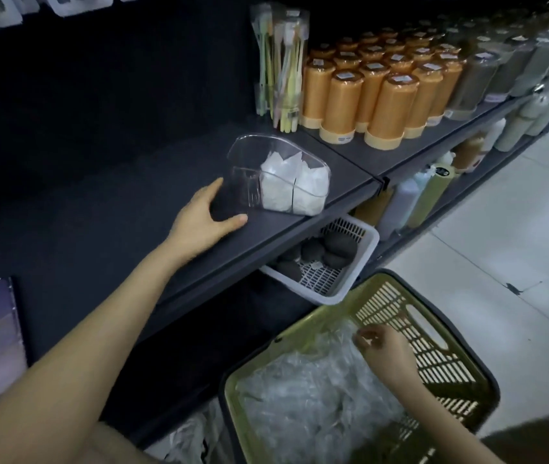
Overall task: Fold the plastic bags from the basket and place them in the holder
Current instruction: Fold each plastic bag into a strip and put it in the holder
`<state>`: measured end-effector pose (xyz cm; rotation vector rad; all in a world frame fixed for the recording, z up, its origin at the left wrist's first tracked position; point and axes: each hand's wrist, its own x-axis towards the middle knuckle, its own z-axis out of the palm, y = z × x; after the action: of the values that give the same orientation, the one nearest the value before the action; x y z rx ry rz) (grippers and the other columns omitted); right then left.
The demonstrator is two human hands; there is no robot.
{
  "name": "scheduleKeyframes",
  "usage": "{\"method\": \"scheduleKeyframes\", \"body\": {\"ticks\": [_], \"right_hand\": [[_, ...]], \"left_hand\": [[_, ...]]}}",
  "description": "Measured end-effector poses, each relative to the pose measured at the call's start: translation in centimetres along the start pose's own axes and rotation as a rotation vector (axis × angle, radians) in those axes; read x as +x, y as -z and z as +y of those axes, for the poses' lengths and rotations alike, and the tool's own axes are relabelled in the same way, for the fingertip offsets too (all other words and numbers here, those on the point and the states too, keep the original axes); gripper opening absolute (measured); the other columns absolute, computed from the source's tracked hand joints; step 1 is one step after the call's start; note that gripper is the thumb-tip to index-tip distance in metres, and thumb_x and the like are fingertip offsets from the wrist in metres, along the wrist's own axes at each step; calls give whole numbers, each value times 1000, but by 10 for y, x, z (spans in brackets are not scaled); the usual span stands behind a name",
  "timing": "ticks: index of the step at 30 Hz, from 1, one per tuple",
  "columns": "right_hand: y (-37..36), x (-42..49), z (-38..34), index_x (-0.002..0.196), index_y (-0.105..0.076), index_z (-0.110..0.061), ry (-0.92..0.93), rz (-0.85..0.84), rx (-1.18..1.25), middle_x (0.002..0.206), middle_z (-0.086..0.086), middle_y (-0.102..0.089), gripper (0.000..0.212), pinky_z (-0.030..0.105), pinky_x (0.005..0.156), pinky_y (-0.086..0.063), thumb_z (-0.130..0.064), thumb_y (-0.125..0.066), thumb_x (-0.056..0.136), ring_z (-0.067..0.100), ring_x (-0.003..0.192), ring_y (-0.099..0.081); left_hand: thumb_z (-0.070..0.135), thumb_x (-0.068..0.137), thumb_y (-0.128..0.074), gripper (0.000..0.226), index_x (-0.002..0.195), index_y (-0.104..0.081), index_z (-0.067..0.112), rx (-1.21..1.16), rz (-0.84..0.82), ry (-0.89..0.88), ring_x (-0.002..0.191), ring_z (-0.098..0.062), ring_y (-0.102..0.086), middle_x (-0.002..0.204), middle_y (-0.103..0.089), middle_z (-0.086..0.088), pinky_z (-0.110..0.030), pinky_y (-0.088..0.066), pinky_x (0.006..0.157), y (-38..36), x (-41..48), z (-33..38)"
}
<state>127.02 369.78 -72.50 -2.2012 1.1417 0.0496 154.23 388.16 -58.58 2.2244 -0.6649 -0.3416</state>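
Step in hand: pickup. My right hand (pixel 380 343) is in the basket (pixel 383 296), fingers (pixel 365 341) curled on the loose plastic bags (pixel 316 396). My left hand (pixel 204 216) rests open on the shelf (pixel 132 195) beside the holder (pixel 243 182), which contains folded bags (pixel 300 182). Next: lift one bag clear, then fold

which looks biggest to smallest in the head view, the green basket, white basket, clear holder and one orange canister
1. green basket, clearly largest, though nearest the camera.
2. white basket and clear holder look about alike; the basket is partly hidden under the shelf, so unranked.
3. front orange canister, smallest.
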Motion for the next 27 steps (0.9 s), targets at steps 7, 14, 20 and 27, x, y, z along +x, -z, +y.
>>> {"method": "scheduleKeyframes", "body": {"ticks": [7, 14, 20, 27], "right_hand": [[-86, -5, 62, 136, -43, -20, -179, -342, -187, 125, 3, -58, 52, 26, 82, -45, -48, -53, 93, 15, 105, -58], [-121, 7, 111, 146, -27, -10, -429, -146, -110, 141, 21, -43, 86, 49, 103, -41, -54, -65, 83, 37, 126, -45], [-130, 55, 127, 147, -5, -37, -466, -18, -45, 140, 10, -48, 103, 55, 94, -46, -84, -47, 65, 35, 121, -53], [-128, 63, 96, 99, -61, -17, -407, -84, -210, 96, 3, -63, 31, 42, 89, -48, -44, -47, 95, 22, 90, -59]], "left_hand": [[56, 99, -23, 69, 151, -28, 10, 539, 0, -130, 148, -27, -12, 159, -21, -10, -36, -6, 121, -12, -76, -30], [48, 98, -11, 72, 145, -35, 0, 747, 76, -204, 142, -40, -27, 152, -33, -21, -50, -20, 117, -22, -80, -30], [43, 100, -18, 65, 143, -38, -2, 768, 102, -212, 138, -43, -31, 148, -37, -24, -55, -26, 114, -24, -76, -33], [41, 100, -21, 64, 140, -40, -4, 779, 126, -251, 136, -45, -34, 146, -40, -26, -57, -27, 111, -25, -75, -36]]}}
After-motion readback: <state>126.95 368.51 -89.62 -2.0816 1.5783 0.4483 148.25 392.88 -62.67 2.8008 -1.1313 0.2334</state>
